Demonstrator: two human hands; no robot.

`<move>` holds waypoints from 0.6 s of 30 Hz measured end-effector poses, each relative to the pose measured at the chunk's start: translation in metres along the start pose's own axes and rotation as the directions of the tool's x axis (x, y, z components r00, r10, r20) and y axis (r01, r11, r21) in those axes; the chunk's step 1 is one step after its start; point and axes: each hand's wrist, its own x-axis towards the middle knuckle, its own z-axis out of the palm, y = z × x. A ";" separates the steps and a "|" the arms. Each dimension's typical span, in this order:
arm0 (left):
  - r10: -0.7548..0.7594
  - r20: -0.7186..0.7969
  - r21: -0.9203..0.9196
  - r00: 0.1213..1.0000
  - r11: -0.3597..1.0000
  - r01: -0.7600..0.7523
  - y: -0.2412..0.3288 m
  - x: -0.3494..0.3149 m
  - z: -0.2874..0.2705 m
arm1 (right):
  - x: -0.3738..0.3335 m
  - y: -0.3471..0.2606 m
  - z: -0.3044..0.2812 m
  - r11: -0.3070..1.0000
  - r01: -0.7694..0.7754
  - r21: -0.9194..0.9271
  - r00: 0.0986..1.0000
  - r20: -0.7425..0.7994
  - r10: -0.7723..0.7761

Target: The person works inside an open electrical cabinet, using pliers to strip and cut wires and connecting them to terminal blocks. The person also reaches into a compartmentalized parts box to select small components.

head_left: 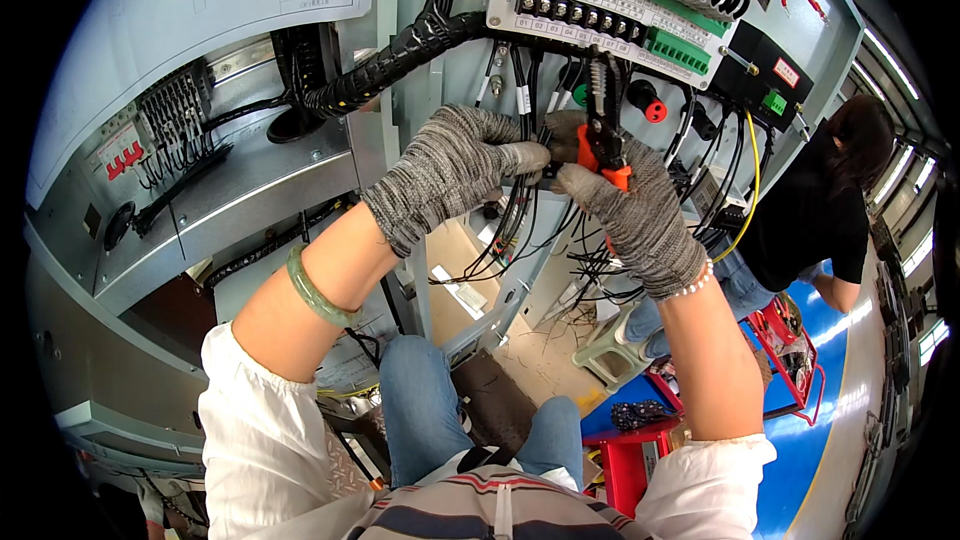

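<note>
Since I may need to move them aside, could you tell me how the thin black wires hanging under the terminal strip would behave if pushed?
The thin black wires droop in loose curves, so probably floppy and light. Their upper ends seem fixed, so they would likely swing back.

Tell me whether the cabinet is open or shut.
Open: the cabinet shows its terminal strip and loose black wires inside.

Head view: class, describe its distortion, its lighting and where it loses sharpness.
Head view: fisheye bends the cabinet edge and leaves black corners; lighting is even and bright, with glare on the blue floor; the gloved hands, left and right, are sharp, while the rim softens.
</note>
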 end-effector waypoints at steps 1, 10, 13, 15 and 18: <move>-0.011 0.000 0.030 1.000 0.999 0.011 -0.001 0.001 -0.001 | 0.001 0.000 0.001 1.000 0.016 -0.010 1.000 0.012 -0.016; 0.018 -0.014 0.106 1.000 0.994 -0.016 0.001 0.001 -0.001 | 0.002 -0.006 -0.001 0.996 0.009 -0.089 1.000 0.030 -0.007; 0.002 -0.010 0.107 1.000 0.994 -0.001 0.003 0.001 -0.001 | 0.003 -0.008 -0.002 0.981 0.007 -0.195 1.000 0.019 -0.003; 0.000 0.005 0.108 1.000 0.994 0.000 0.005 0.001 -0.001 | 0.004 -0.006 -0.003 0.983 0.025 -0.181 0.999 0.032 -0.019; 0.009 0.040 0.151 0.999 0.988 -0.015 0.006 0.003 -0.005 | 0.005 -0.005 -0.005 0.972 0.065 -0.227 0.997 0.050 -0.054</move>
